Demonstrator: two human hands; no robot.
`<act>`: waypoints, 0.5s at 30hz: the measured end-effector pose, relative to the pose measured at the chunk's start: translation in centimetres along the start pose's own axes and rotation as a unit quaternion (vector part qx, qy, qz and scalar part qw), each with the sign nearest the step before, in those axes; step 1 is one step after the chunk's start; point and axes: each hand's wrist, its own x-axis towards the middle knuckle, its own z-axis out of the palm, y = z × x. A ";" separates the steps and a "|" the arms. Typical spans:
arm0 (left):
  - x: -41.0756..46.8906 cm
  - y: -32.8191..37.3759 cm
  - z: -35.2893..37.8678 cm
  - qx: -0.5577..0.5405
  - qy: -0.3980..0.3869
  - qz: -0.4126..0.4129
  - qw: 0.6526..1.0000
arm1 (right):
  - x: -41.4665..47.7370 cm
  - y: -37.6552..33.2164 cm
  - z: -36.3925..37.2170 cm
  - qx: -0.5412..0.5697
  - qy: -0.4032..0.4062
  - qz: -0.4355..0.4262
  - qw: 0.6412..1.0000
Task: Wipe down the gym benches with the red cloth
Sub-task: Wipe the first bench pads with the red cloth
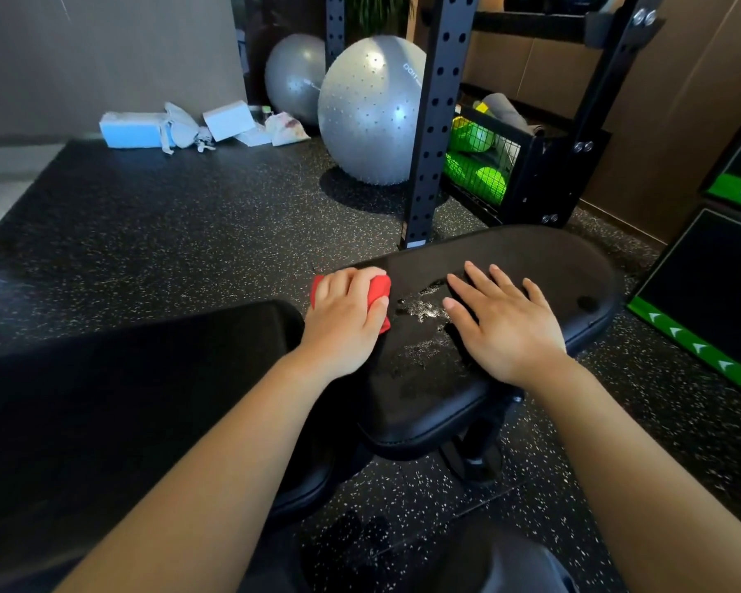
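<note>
Forearms (240, 442) nearest, reaching over seat pad (531, 258). Left hand (347, 310) grips bunched red cloth (379, 288) at pad's left edge, pressed down for wiping. Right hand (505, 327) flat, fingers spread, likely steadying pad. Wet patch (424, 308) between hands, apparently next to wipe.

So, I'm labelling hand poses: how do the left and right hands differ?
The left hand is curled round the red cloth; the right hand lies flat with fingers spread and holds nothing. The left hand sits at the left edge of the bench pad, the right hand nearer its middle, beside the wet patch. Both rest on that pad.
</note>
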 end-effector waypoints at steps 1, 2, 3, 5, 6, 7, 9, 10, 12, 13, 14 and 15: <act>0.0 0.0 0.0 0.005 -0.004 -0.001 1.000 | 0.1 -0.1 0.1 0.000 0.002 0.002 1.000; 0.2 0.2 -0.2 0.010 -0.011 -0.009 1.000 | 0.2 -0.1 0.1 0.001 0.005 0.003 1.000; 0.7 0.4 -0.4 0.015 -0.020 -0.021 0.999 | 0.4 -0.1 0.2 0.001 0.008 0.004 1.000; 1.9 1.0 -0.7 0.027 -0.031 -0.034 0.999 | 0.6 0.0 0.3 -0.001 0.013 0.004 1.000; 2.6 1.2 -0.7 0.034 -0.035 -0.035 0.998 | 0.7 0.0 0.3 -0.002 0.016 0.004 1.000; 3.3 1.4 -0.8 0.042 -0.039 -0.034 0.998 | 0.8 0.1 0.4 -0.001 0.019 0.005 1.000; 4.6 1.4 -0.7 0.050 -0.052 -0.039 0.997 | 0.9 0.2 0.4 0.001 0.025 0.006 1.000; 5.3 1.5 -0.6 0.052 -0.056 -0.044 0.996 | 1.0 0.2 0.5 0.002 0.027 0.006 1.000; 6.2 1.6 -0.5 0.052 -0.056 -0.050 0.996 | 1.0 0.2 0.5 0.003 0.029 0.006 1.000; 6.4 1.7 -0.5 0.052 -0.055 -0.052 0.996 | 1.0 0.2 0.4 0.004 0.029 0.005 1.000; 6.5 1.8 -0.4 0.051 -0.055 -0.053 0.996 | 1.0 0.2 0.4 0.005 0.027 0.005 1.000; 6.4 1.8 -0.4 0.051 -0.053 -0.053 0.996 | 0.9 0.2 0.4 0.006 0.025 0.005 1.000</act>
